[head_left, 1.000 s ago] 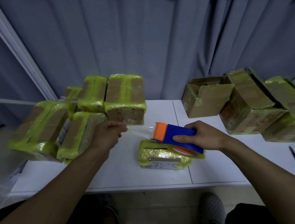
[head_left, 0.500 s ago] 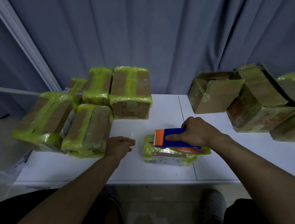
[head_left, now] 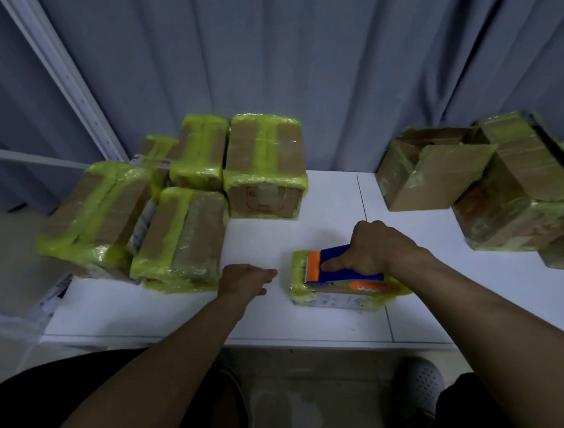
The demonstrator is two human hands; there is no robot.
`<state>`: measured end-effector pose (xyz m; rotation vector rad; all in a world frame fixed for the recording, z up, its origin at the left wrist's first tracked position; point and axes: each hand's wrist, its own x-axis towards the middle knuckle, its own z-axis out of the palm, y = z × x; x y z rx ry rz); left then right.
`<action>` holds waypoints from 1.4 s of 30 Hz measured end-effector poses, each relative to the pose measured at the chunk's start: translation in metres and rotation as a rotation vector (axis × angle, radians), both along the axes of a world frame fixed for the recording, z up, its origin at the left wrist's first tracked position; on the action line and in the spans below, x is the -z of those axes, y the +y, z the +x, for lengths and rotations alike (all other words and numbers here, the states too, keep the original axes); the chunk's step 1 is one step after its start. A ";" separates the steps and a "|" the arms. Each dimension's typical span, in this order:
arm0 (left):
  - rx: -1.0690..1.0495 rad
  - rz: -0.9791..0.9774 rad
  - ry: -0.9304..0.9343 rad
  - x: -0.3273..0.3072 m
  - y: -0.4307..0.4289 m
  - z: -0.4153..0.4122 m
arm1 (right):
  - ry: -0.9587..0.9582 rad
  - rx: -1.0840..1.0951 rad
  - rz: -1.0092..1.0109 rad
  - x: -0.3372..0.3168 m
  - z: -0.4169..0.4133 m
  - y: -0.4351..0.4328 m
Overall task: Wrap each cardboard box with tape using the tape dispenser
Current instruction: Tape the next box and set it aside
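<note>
**Dispenser pressed flat on a small yellow-taped box**

The right hand point(head_left: 376, 248) grips a blue plastic tape dispenser with an orange front end point(head_left: 337, 265), fingers wrapped over its top and the thumb lying along its near side. The dispenser sits on top of a small flat cardboard box banded in yellow-green tape point(head_left: 342, 293), which lies near the front edge of the white table point(head_left: 323, 203), just beside a seam between two panels

The left hand point(head_left: 245, 279) rests on the table just left of that box, apart from it, fingers loosely curled and holding nothing

At the back left stands a cluster of larger cardboard boxes wrapped in yellow-green tape point(head_left: 188, 201), packed against each other. At the back right is a brown cardboard box with open flaps point(head_left: 432, 175), touching a stack of taped boxes point(head_left: 522, 195) that runs to the right edge. Grey-blue curtains point(head_left: 295, 60) hang behind the table
</note>
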<state>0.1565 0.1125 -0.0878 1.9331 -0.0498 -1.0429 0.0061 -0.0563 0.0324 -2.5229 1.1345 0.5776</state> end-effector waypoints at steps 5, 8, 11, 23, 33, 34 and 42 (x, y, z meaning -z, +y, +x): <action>0.070 0.090 -0.024 0.014 -0.005 -0.008 | 0.027 -0.013 0.002 0.004 0.005 0.007; 0.158 0.127 -0.016 0.013 -0.009 -0.013 | 0.020 -0.010 -0.002 0.006 0.006 0.006; 0.235 0.226 -0.117 0.014 -0.010 -0.012 | 0.020 -0.007 -0.009 0.009 0.005 0.005; 0.121 -0.238 0.269 0.004 -0.011 -0.030 | -0.028 -0.029 -0.019 0.008 -0.003 0.006; 0.827 -0.216 -0.576 0.021 -0.011 -0.011 | -0.079 -0.053 0.087 0.003 -0.014 -0.006; 0.839 -0.207 -0.580 0.022 -0.013 -0.007 | -0.096 -0.055 0.136 0.002 -0.018 -0.010; 0.863 -0.083 -0.667 0.014 -0.015 -0.005 | -0.336 0.131 0.226 0.008 -0.052 -0.016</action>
